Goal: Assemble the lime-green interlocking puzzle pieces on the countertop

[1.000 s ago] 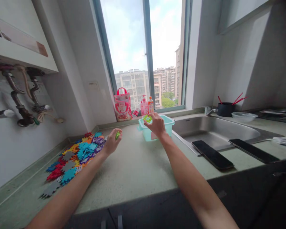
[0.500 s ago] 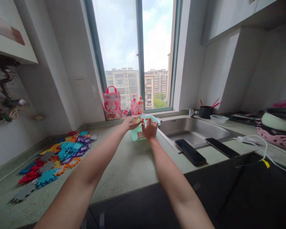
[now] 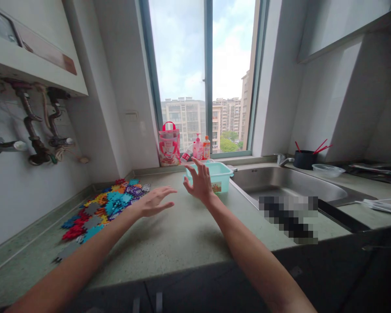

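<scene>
My left hand (image 3: 155, 201) is open above the counter (image 3: 169, 234), fingers stretched out and holding nothing. Just to its left lies a pile of colourful interlocking plastic toy pieces (image 3: 115, 201) in turquoise, red, orange, purple and grey. My right hand (image 3: 199, 181) is open too, its fingers apart, in front of a mint-green plastic tub (image 3: 223, 177). The hand hides the tub's left part; whether it touches the tub I cannot tell. A small picture label shows on the tub's front.
A steel sink (image 3: 280, 179) lies to the right, with a blurred-out dark object (image 3: 286, 219) at its front edge. Behind the tub stand a pink pump bottle (image 3: 198, 148), an orange-capped bottle (image 3: 206, 148) and a pink bag (image 3: 169, 147). Pipes (image 3: 32, 126) hang at the left wall.
My left hand has moved away from the tub, left towards the toy pieces. My right hand's fingers have spread from a curl at the tub. The view has turned left.
</scene>
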Motion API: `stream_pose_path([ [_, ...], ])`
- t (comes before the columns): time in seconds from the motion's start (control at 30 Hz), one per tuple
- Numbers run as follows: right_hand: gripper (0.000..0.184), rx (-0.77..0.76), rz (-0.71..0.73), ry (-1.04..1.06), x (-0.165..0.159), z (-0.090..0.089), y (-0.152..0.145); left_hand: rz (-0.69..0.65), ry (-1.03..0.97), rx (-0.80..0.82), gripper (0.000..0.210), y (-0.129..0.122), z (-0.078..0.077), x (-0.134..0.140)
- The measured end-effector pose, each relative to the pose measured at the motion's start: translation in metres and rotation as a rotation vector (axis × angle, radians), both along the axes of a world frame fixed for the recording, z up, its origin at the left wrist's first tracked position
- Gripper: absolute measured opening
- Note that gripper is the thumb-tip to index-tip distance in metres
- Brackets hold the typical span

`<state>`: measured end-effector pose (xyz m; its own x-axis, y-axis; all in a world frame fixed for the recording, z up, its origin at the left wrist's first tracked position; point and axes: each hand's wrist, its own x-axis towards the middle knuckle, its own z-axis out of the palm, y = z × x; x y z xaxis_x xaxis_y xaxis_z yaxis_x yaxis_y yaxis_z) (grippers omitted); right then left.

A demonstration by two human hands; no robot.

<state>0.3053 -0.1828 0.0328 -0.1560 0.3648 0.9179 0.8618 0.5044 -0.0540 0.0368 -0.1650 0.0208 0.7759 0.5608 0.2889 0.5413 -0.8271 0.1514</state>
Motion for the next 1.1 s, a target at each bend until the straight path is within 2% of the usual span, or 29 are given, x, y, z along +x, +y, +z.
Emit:
stream_pose_path([
  [0.1,0.043,-0.046,0.131,-0.096,-0.029,-0.011,-0.001,0.103,0.081,-0.168,0.068,-0.008,-0.031,-0.047],
  [0.2,0.033,-0.224,0.324,-0.260,-0.051,-0.037,0.005,0.159,-0.032,-0.214,0.066,-0.008,-0.046,-0.063],
  [0.33,0.040,-0.577,0.443,-0.330,-0.067,-0.074,0.021,0.077,-0.065,-0.135,0.052,0.007,-0.047,-0.060],
  [0.4,0.041,-0.679,0.462,-0.315,-0.069,-0.084,0.027,0.074,-0.076,-0.128,0.046,0.015,-0.047,-0.060],
  [0.5,0.040,-0.715,0.487,-0.275,-0.068,-0.087,0.031,0.076,-0.083,-0.093,0.042,0.019,-0.048,-0.061],
  [0.63,0.041,-0.737,0.507,-0.244,-0.065,-0.082,0.029,0.037,-0.031,-0.040,0.039,0.011,-0.049,-0.060],
  [0.77,0.032,-0.754,0.567,-0.211,-0.055,-0.078,0.031,0.039,0.007,-0.012,0.041,0.002,-0.042,-0.062],
  [0.87,0.028,-0.743,0.559,-0.145,-0.048,-0.079,0.037,0.110,-0.042,-0.005,0.039,0.002,-0.027,-0.077],
  [1.0,0.025,-0.735,0.499,-0.122,-0.046,-0.079,0.039,0.401,-0.051,0.007,0.031,0.000,0.003,-0.112],
  [1.1,0.028,-0.650,0.401,-0.160,-0.050,-0.062,0.018,0.655,0.000,0.148,0.041,-0.022,0.018,-0.138],
])
